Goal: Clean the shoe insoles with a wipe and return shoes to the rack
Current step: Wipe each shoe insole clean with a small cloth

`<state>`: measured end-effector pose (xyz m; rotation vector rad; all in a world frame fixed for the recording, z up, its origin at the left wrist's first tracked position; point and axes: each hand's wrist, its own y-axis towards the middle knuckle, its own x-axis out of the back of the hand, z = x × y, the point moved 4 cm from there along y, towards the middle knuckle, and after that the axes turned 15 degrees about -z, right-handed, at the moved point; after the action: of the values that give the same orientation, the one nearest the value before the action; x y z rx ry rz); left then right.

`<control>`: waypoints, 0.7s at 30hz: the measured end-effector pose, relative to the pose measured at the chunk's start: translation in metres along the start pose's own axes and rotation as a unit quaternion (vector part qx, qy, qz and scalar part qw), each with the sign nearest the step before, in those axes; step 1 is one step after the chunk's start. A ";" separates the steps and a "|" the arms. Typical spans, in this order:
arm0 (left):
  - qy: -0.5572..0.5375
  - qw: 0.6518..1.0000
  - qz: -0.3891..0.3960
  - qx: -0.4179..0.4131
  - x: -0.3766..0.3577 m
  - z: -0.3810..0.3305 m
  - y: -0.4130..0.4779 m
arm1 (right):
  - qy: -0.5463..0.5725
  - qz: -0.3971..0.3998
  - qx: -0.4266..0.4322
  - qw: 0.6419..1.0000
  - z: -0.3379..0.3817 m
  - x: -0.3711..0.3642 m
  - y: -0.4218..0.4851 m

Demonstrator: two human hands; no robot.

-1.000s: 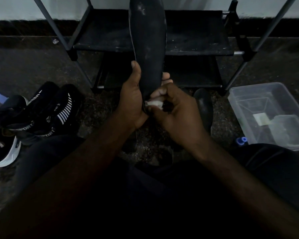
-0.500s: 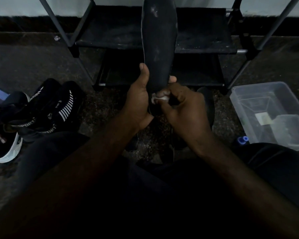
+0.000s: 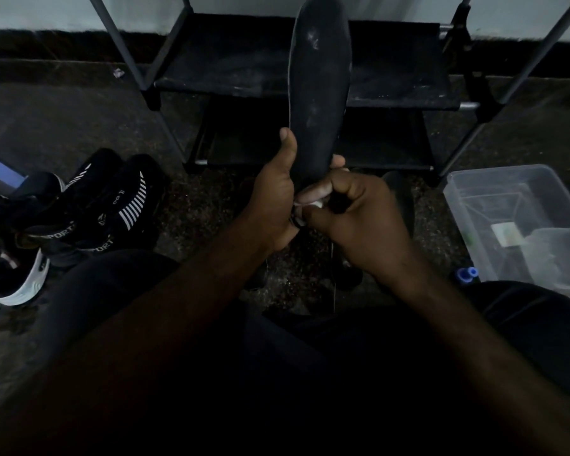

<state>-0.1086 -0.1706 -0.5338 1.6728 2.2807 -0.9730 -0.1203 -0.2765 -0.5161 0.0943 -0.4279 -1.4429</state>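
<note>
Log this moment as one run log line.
stage: cleaning | left hand: grips insole upright | right hand: pinches wipe at insole's lower end | shoes: on floor, left of rack

- one insole [image 3: 320, 93];
- one wipe [image 3: 311, 204];
- two hands, the left hand [image 3: 272, 202] and the right hand [image 3: 362, 222];
- one rack [image 3: 231, 60], with two shelves showing;
- two striped black shoes [image 3: 134, 205] at the left; one white-soled shoe [image 3: 17, 278] beside them;
- one dark shoe [image 3: 403, 199] behind the right hand;
- one clear tub [image 3: 458, 218];
- one blue cap [image 3: 468, 273].
</note>
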 end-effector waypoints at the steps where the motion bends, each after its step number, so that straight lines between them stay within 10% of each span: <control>1: -0.004 1.000 0.004 0.002 0.000 0.000 0.001 | 0.001 -0.015 0.005 1.000 0.000 -0.001 -0.001; 18: 0.000 1.000 0.010 0.008 0.000 0.004 0.001 | 0.023 0.018 -0.060 0.998 -0.007 0.001 0.004; 21: -0.030 0.999 0.042 0.013 -0.004 0.002 0.000 | -0.061 -0.076 -0.003 0.995 -0.013 0.007 0.009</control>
<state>-0.1081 -0.1748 -0.5332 1.7111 2.1507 -1.0236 -0.1070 -0.2844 -0.5231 0.0346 -0.5246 -1.6056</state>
